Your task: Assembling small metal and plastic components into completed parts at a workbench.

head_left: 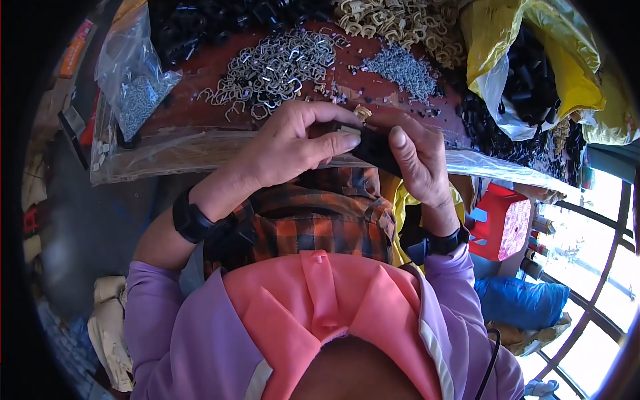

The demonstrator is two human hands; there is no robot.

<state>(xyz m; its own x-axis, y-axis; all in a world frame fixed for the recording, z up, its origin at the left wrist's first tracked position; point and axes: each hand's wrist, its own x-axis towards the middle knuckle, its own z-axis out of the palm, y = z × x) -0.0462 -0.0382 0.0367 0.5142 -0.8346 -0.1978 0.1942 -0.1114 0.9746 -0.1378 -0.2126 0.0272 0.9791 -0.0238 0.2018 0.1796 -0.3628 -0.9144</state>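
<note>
Our left hand (293, 145) and right hand (425, 159) are both clamped on one black part (377, 151) over the tabletop's (188, 115) near edge, partly hiding it. Beyond lie one heap each of metal clips (277, 70), small grey pieces (403, 70) and tan clips (400, 25). One clear bag (123, 57) sits toward the left edge, one yellow bag (575, 50) toward the right.

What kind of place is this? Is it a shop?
It looks more like a small workshop, though I can't be sure. On the red table there is a pile of bent metal pieces, and beside it a yellow bag holds lots of black parts.
</note>
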